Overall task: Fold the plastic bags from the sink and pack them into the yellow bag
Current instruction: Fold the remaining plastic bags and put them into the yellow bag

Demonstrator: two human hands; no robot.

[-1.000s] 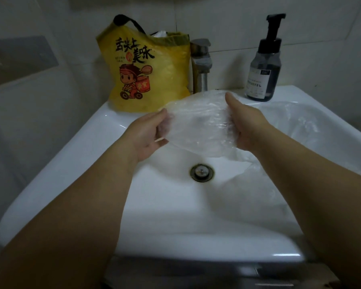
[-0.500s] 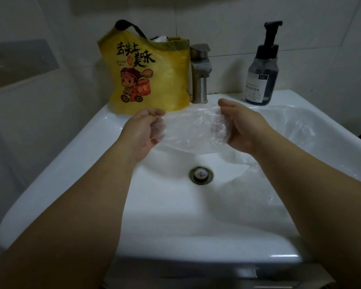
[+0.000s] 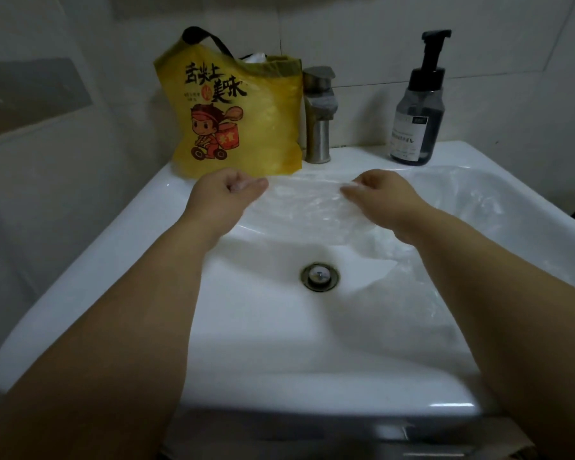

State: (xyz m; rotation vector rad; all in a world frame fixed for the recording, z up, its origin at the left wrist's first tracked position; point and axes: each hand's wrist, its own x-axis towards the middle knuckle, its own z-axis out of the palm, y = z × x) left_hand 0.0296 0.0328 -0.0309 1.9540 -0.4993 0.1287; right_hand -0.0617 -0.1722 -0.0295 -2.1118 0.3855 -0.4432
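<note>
Fingers (image 3: 255, 184) of my left hand (image 3: 224, 200) are curled and pinch the left edge of a clear bag (image 3: 302, 210); those of my right hand (image 3: 387, 199) pinch its right edge, thumb and fingertips close together. Between the two hands the clear bag is stretched out roughly flat, held over the back of the sink (image 3: 97, 287) basin, just in front of the tap (image 3: 318, 121). The drain (image 3: 319, 277) shows below it. More clear plastic (image 3: 472, 207) lies crumpled along the right side of the basin, partly under my right forearm. The yellow bag (image 3: 246, 127) stands upright on the sink's back left corner, just beside the tap, black handle up, something white showing at its mouth. A dark pump bottle (image 3: 415, 124) stands on the back right ledge
</note>
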